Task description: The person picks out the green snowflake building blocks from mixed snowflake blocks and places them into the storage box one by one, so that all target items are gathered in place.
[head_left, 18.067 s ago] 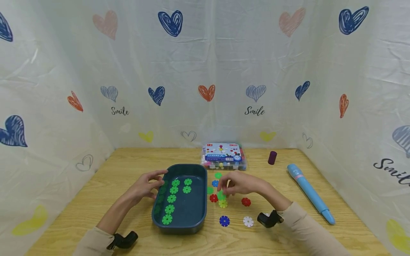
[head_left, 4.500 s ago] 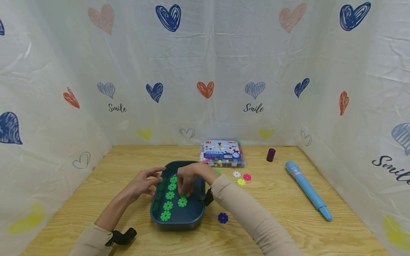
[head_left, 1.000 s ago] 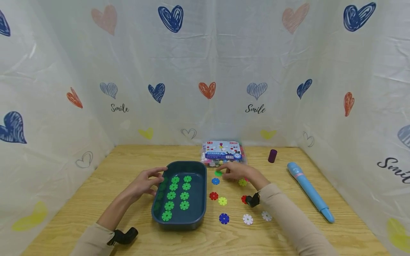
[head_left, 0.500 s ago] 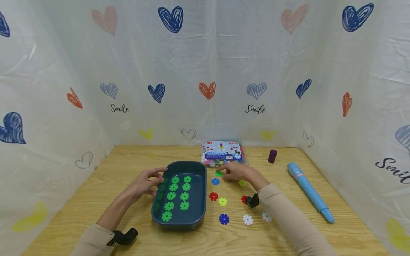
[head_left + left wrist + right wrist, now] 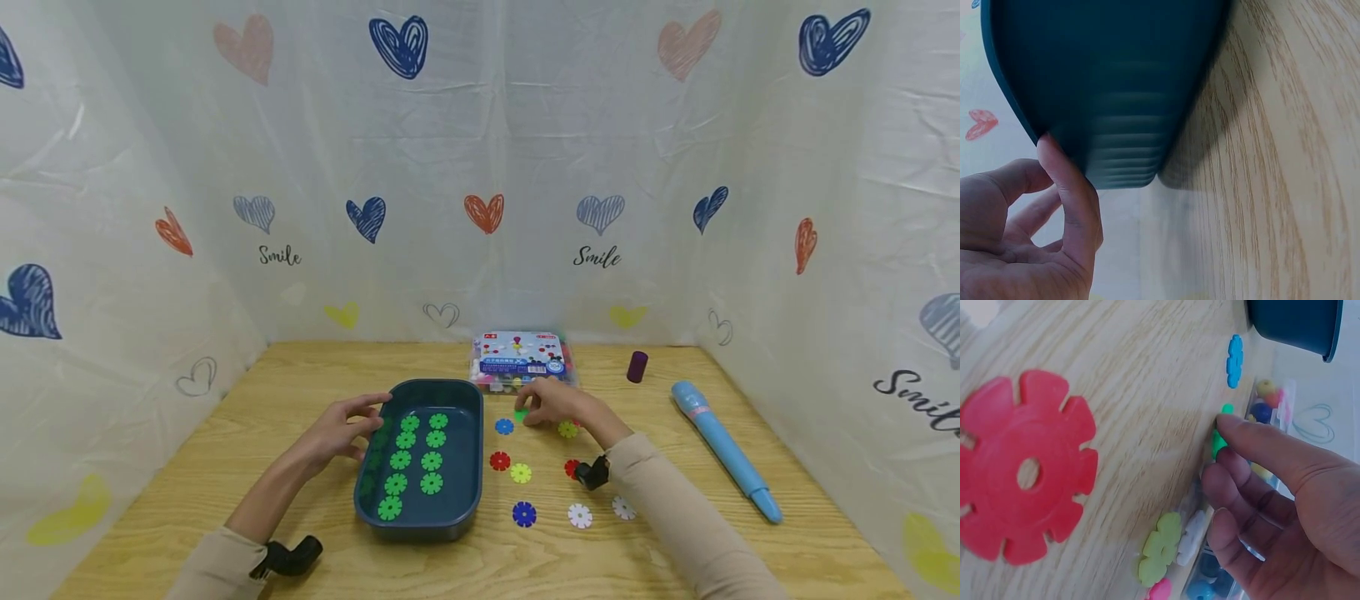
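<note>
My left hand (image 5: 335,433) grips the left rim of a dark teal tray (image 5: 459,492), its fingertips at the edge in the left wrist view. Two columns of green flower-shaped plastic discs (image 5: 401,460) lie flat inside the tray. To the tray's right, my right hand (image 5: 551,402) pinches another green disc (image 5: 1218,443) between thumb and forefinger, low over the table and partly hidden by the fingers. Close by lie a light blue disc (image 5: 504,427) and a yellow disc (image 5: 567,429). The right wrist view shows a red disc (image 5: 1029,469) large in the foreground.
Nearer me lie a red disc (image 5: 500,461), a yellow disc (image 5: 521,473), a dark blue disc (image 5: 524,514) and white discs (image 5: 580,516). A clear box of beads (image 5: 525,358) stands behind. Farther right are a purple cylinder (image 5: 637,367) and a long light-blue stick (image 5: 726,450).
Over the last half second the green disc has shifted slightly right and nearer, into the right fingers' pinch. Since the oldest frame, more green discs lie in the tray's right column.
</note>
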`<action>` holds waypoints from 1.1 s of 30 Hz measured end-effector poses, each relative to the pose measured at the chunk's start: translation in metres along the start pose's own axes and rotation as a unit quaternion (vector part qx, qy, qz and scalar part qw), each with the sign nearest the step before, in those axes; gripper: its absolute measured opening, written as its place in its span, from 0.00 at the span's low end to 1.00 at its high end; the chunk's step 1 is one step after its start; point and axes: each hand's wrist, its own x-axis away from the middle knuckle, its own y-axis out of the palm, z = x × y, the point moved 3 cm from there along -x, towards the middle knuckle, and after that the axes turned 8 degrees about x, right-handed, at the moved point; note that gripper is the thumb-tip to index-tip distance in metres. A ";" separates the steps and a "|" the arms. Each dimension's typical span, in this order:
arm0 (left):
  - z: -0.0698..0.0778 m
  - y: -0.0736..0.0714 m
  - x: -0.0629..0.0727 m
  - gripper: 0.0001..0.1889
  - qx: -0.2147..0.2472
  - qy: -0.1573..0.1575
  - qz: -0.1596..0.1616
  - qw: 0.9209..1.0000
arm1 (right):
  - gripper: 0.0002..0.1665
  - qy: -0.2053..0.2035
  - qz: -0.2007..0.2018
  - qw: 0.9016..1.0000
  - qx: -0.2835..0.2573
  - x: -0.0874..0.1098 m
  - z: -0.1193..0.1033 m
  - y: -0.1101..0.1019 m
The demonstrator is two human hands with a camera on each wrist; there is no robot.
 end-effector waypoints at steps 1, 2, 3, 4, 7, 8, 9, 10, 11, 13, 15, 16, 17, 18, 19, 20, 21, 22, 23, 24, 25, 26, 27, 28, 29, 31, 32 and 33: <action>0.000 0.000 0.000 0.26 0.001 0.000 -0.001 1.000 | 0.12 0.001 0.002 1.000 0.000 0.001 0.000 0.000; 0.000 0.000 0.000 0.26 0.002 0.000 -0.002 1.000 | 0.12 0.002 0.003 1.000 0.000 0.001 0.000 -0.001; -0.001 0.000 0.000 0.26 0.003 0.001 -0.002 1.000 | 0.12 0.004 0.004 1.000 -0.002 0.002 0.001 -0.001; -0.001 0.000 0.000 0.26 0.003 0.002 -0.002 1.000 | 0.12 0.006 0.004 1.000 -0.003 0.002 0.001 -0.001; -0.001 0.000 0.000 0.27 0.004 0.005 -0.004 1.000 | 0.12 0.012 0.004 1.000 -0.002 0.003 0.002 -0.002; -0.001 0.000 0.000 0.27 0.004 0.006 -0.004 1.000 | 0.12 0.014 0.002 1.000 -0.005 0.003 0.002 -0.002; -0.001 0.000 0.000 0.27 0.005 0.006 -0.005 1.000 | 0.12 0.016 0.001 1.000 -0.008 0.003 0.003 -0.003; -0.001 0.000 0.000 0.27 0.005 0.007 -0.006 1.000 | 0.12 0.017 0.000 1.000 -0.011 0.003 0.003 -0.003; -0.001 0.000 0.000 0.27 0.005 0.008 -0.006 1.000 | 0.12 0.017 -0.001 1.000 -0.012 0.003 0.004 -0.003; -0.001 0.000 -0.001 0.27 0.006 0.008 -0.007 1.000 | 0.11 0.018 -0.008 1.000 -0.020 0.003 0.004 -0.003; -0.001 0.000 -0.001 0.27 0.005 0.008 -0.006 1.000 | 0.11 0.020 -0.017 0.999 -0.028 0.004 0.004 -0.003; -0.001 0.000 -0.001 0.27 0.005 0.008 -0.006 1.000 | 0.11 0.020 -0.022 0.999 -0.030 0.005 0.004 -0.003; -0.001 0.000 -0.001 0.27 0.004 0.007 -0.005 1.000 | 0.11 0.019 -0.025 0.999 -0.031 0.005 0.003 -0.003; -0.002 0.000 0.000 0.27 0.004 0.006 -0.004 1.000 | 0.11 0.019 -0.027 0.999 -0.034 0.006 0.003 -0.003; -0.002 0.000 0.000 0.27 0.004 0.006 -0.004 1.000 | 0.12 0.020 -0.028 0.999 -0.035 0.006 0.003 -0.002; -0.002 0.000 0.000 0.27 0.004 0.005 -0.003 1.000 | 0.12 0.020 -0.027 0.999 -0.035 0.006 0.003 -0.002; -0.002 0.000 0.000 0.27 0.004 0.005 -0.003 1.000 | 0.12 0.019 -0.025 0.999 -0.034 0.006 0.003 -0.002; -0.002 0.000 0.000 0.27 0.005 0.004 -0.004 1.000 | 0.12 0.018 -0.021 0.999 -0.032 0.006 0.003 -0.002; -0.001 0.000 0.000 0.27 0.006 0.004 -0.004 1.000 | 0.13 0.016 -0.016 0.999 -0.031 0.007 0.003 -0.001; -0.001 0.001 0.000 0.27 0.006 0.003 -0.004 1.000 | 0.13 0.014 -0.012 0.999 -0.030 0.007 0.003 -0.001; -0.001 0.001 0.000 0.27 0.007 0.003 -0.004 1.000 | 0.13 0.012 -0.008 1.000 -0.027 0.007 0.003 -0.001; -0.001 0.001 0.000 0.27 0.007 0.003 -0.004 1.000 | 0.14 0.008 -0.005 1.000 -0.025 0.007 0.003 -0.001; -0.001 0.001 0.000 0.27 0.007 0.003 -0.005 1.000 | 0.14 0.004 -0.002 1.000 -0.023 0.007 0.003 0.000; -0.001 0.001 0.000 0.27 0.007 0.003 -0.004 1.000 | 0.14 0.000 0.001 1.000 -0.022 0.008 0.003 -0.001; -0.001 0.001 0.000 0.27 0.006 0.004 -0.004 1.000 | 0.14 -0.005 0.003 1.000 -0.020 0.008 0.003 -0.001; -0.001 0.001 0.000 0.27 0.004 0.004 -0.004 1.000 | 0.14 -0.016 0.006 1.000 -0.017 0.008 0.003 -0.001; -0.001 0.001 0.000 0.27 0.004 0.004 -0.005 1.000 | 0.14 -0.022 0.006 1.000 -0.017 0.009 0.003 -0.002; 0.000 0.001 0.000 0.27 0.003 0.005 -0.005 1.000 | 0.13 -0.028 0.006 0.999 -0.019 0.009 0.003 -0.002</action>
